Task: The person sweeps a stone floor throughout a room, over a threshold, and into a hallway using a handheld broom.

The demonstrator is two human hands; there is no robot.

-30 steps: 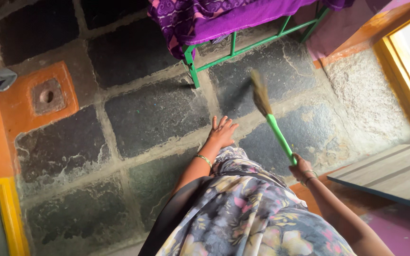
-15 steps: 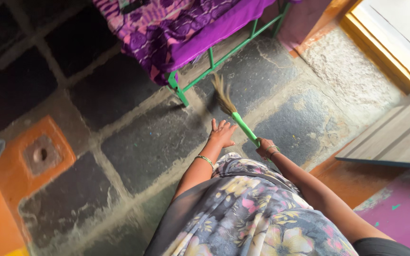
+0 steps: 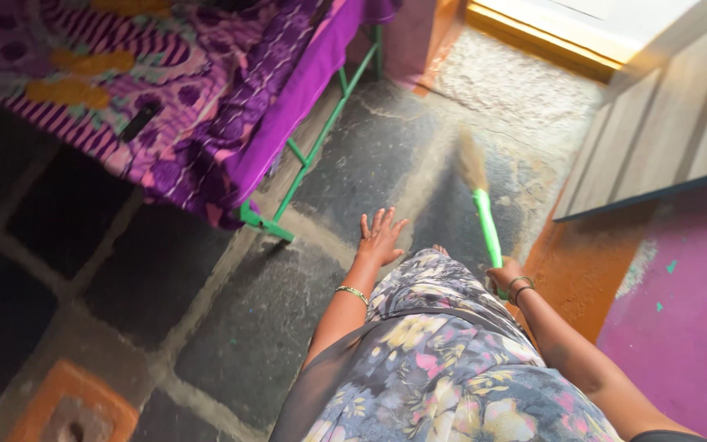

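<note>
Green-handled broom (image 3: 484,214) with blurred straw bristles, gripped by right hand (image 3: 507,277); left hand (image 3: 380,237) spread open.

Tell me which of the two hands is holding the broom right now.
The right hand, the one with dark bangles, grips the green handle of the broom. The left hand, with a gold bangle, is open and empty, fingers spread, over the stone floor.

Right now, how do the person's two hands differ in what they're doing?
The left hand is open, fingers spread, palm down against the knee of the floral dress; the right hand is closed around the green handle of the broom. The left hand holds nothing; the right hand points the broom's bristles at the stone floor ahead. Both wear bangles at the wrist.
</note>
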